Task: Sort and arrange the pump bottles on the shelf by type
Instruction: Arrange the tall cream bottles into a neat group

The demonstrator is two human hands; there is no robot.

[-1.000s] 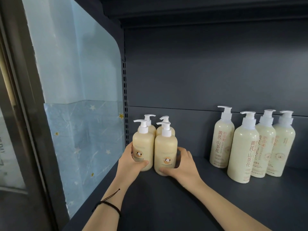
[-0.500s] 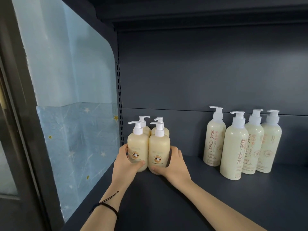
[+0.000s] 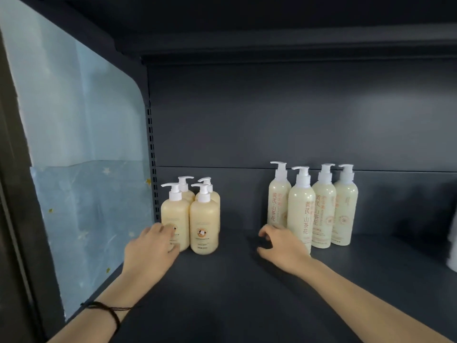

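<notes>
1. The shelf (image 3: 247, 293) carries two groups, well apart.
2. Four tall bottles (image 3: 322, 214) stand upright in a cluster right of the middle, near the back wall.
3. Four short bottles (image 3: 204, 224) stand two by two in the back left corner. Sorting by type looks done, with perhaps only straightening left.
4. Left hand (image 3: 150, 251): grip loose and blurred, lying over the front-left short bottle. I cannot tell whether it touches.
5. Right hand (image 3: 282, 248): grip loosely curled on nothing, just beside the front tall bottle.

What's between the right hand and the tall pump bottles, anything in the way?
Nothing visible. The right hand is just in front of the tall pump bottles, with only bare shelf beside it. The short pump bottles stand apart to the left, by the left hand.
</notes>
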